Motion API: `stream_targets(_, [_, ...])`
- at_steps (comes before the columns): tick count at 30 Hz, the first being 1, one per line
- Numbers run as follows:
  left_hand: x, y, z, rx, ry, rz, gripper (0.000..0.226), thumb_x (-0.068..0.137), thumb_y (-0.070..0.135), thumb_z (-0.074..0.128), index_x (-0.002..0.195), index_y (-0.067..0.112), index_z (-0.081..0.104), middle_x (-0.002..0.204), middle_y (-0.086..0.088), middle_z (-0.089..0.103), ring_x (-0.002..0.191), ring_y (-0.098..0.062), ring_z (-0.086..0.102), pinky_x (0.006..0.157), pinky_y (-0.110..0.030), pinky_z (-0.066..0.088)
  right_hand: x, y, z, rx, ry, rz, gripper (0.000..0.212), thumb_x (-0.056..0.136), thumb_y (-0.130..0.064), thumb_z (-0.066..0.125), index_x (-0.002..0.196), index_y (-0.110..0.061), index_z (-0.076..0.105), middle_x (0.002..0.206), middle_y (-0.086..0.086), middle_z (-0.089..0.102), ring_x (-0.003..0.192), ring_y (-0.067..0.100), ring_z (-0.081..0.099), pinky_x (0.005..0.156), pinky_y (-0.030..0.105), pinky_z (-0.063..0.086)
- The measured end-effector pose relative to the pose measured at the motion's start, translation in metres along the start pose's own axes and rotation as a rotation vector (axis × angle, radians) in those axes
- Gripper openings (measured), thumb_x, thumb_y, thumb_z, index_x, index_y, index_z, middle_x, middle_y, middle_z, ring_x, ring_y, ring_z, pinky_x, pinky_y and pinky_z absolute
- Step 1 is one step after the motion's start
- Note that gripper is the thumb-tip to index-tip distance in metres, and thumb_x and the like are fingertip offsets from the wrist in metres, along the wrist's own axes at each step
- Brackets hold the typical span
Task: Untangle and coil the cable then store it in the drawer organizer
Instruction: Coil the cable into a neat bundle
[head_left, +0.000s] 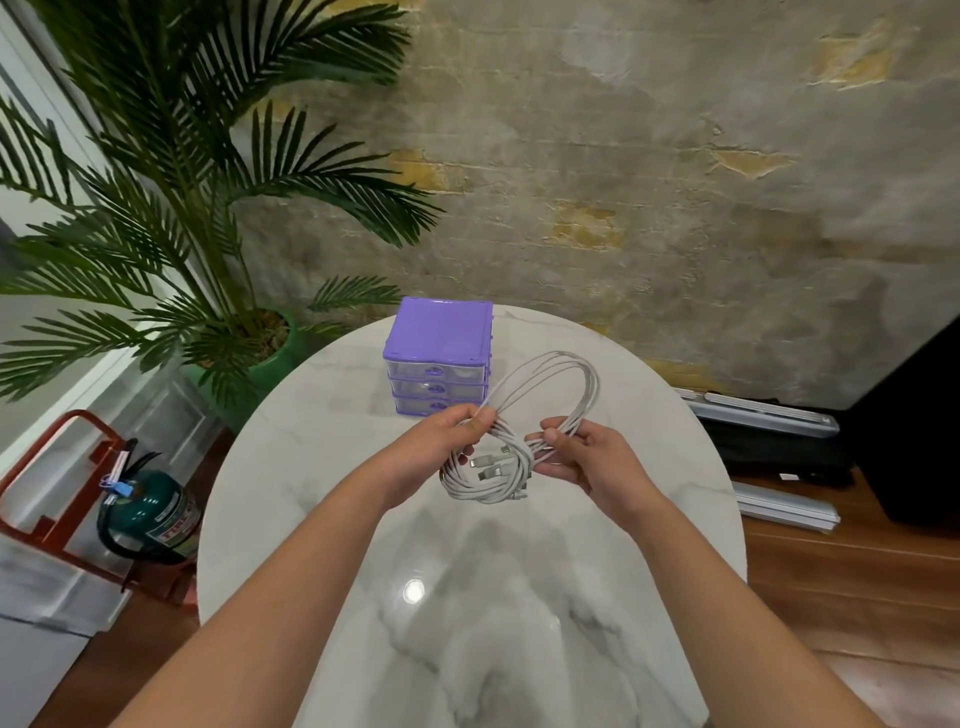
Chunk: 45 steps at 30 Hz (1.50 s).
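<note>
the left hand (448, 435) is pinching the white cable (545, 395) where its strands are crossing, fingers curled round them. to coil it well, it is probably best keeping that pinch firm while the loops are being evened out. just right of it, the right hand (582, 457) is gripping the bundle's other side, palm turned inward. the closed drawer organizer (439, 338) is sitting just beyond the left hand's fingers on the table (311, 467).

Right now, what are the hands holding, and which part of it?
Both hold the white cable. The left hand pinches the bundled strands where the loops cross; the right hand grips the bundle on the loops' right side.
</note>
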<state>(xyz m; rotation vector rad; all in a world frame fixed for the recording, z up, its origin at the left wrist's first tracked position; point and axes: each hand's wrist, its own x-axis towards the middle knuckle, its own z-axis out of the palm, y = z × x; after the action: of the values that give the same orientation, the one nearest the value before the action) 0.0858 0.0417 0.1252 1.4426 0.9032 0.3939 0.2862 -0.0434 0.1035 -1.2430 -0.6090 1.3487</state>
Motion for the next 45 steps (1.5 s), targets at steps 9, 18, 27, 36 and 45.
stream_targets(9, [0.007, 0.001, 0.007, -0.096, -0.084, -0.028, 0.050, 0.088, 0.054, 0.057, 0.111, 0.011, 0.064, 0.093, 0.000, 0.059, 0.088, -0.016, 0.051, 0.084, -0.032, 0.039, 0.000, -0.004, 0.002, 0.068, -0.087, 0.078, 0.015, 0.095, -0.005, 0.055, 0.107, 0.002, 0.061, 0.094, 0.015, 0.071, 0.079, 0.019, 0.070, 0.073, 0.027, 0.060])
stream_targets(18, [0.003, 0.000, 0.009, -0.244, -0.111, -0.067, 0.055, 0.080, 0.054, 0.063, 0.111, 0.009, 0.057, 0.096, -0.008, 0.042, 0.091, -0.022, 0.036, 0.084, -0.035, 0.030, -0.006, -0.015, 0.001, 0.114, -0.092, 0.224, 0.012, 0.094, -0.003, 0.055, 0.101, 0.004, 0.063, 0.081, 0.010, 0.075, 0.072, 0.015, 0.073, 0.063, 0.021, 0.059])
stream_targets(27, [0.004, 0.003, 0.011, -0.187, -0.116, -0.053, 0.057, 0.089, 0.052, 0.057, 0.120, 0.004, 0.056, 0.104, -0.006, 0.048, 0.094, -0.020, 0.041, 0.087, -0.035, 0.032, -0.004, -0.015, -0.001, 0.220, -0.032, 0.234, 0.010, 0.094, -0.001, 0.055, 0.098, 0.002, 0.063, 0.079, 0.011, 0.075, 0.069, 0.014, 0.073, 0.058, 0.020, 0.058])
stream_targets(36, [0.003, 0.004, 0.015, -0.120, -0.114, -0.034, 0.049, 0.091, 0.051, 0.053, 0.113, 0.008, 0.057, 0.094, -0.005, 0.039, 0.078, -0.014, 0.036, 0.075, -0.031, 0.029, -0.004, -0.019, -0.010, 0.086, -0.108, 0.339, 0.023, 0.092, 0.004, 0.053, 0.113, 0.006, 0.063, 0.099, 0.016, 0.070, 0.083, 0.019, 0.073, 0.066, 0.024, 0.060])
stream_targets(45, [0.005, -0.002, 0.019, 0.009, -0.130, -0.065, 0.062, 0.074, 0.077, 0.058, 0.106, 0.023, 0.062, 0.111, -0.019, 0.062, 0.101, -0.027, 0.054, 0.102, -0.046, 0.038, -0.013, -0.028, 0.000, 0.062, -0.274, 0.336, 0.024, 0.097, -0.001, 0.047, 0.105, -0.001, 0.069, 0.097, 0.008, 0.075, 0.087, 0.013, 0.073, 0.077, 0.021, 0.059])
